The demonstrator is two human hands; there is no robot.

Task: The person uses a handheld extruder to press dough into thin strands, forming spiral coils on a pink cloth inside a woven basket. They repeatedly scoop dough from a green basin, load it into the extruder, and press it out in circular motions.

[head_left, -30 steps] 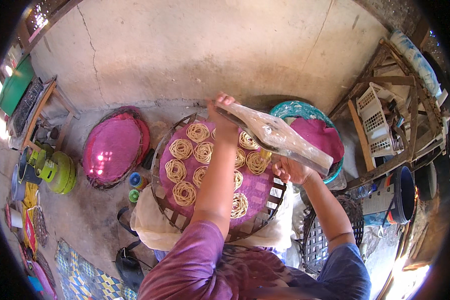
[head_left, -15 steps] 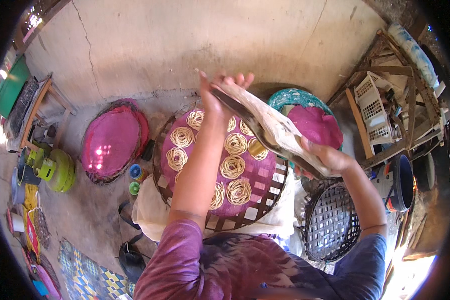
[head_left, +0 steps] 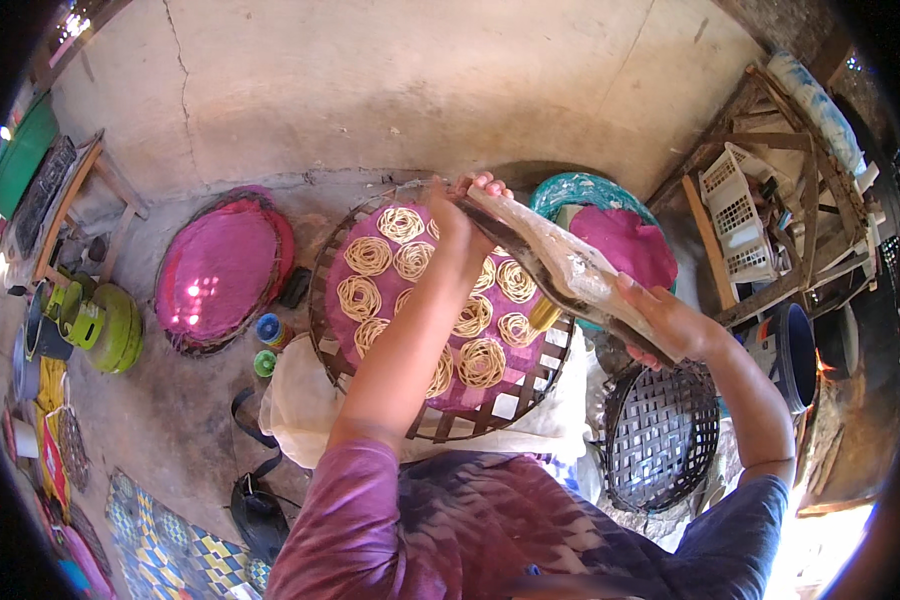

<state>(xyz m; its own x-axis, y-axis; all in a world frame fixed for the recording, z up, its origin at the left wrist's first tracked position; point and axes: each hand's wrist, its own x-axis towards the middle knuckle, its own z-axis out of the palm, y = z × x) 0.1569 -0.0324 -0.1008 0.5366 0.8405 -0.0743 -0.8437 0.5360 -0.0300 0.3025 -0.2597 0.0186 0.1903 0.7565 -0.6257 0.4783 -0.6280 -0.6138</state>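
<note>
Wooden press (head_left: pixel 570 260), pale with a dark underside, slants over the right side of the woven tray (head_left: pixel 440 437) near the middle of the frame, its upper end to the left and its lower end to the right. The left hand (head_left: pixel 460 213) has its fingers curled over the upper end in a closed grip; the right hand (head_left: pixel 678 322) is closed round the lower end, thumb on top and fingers partly hidden beneath. A brass-coloured cylinder (head_left: pixel 543 315) juts from the underside, just beside a noodle coil (head_left: pixel 518 329); whether they touch cannot be told. More coils lie on purple cloth (head_left: pixel 523 368) in the tray, some hidden by the left forearm. White cloth (head_left: pixel 295 395) shows below the tray. Beyond the press, at upper right, a teal basin (head_left: pixel 560 188) holds pink cloth (head_left: pixel 622 240). Toward lower right sits a dark woven basket (head_left: pixel 662 440), and a green gas bottle (head_left: pixel 122 330) stands at the far left.
</note>
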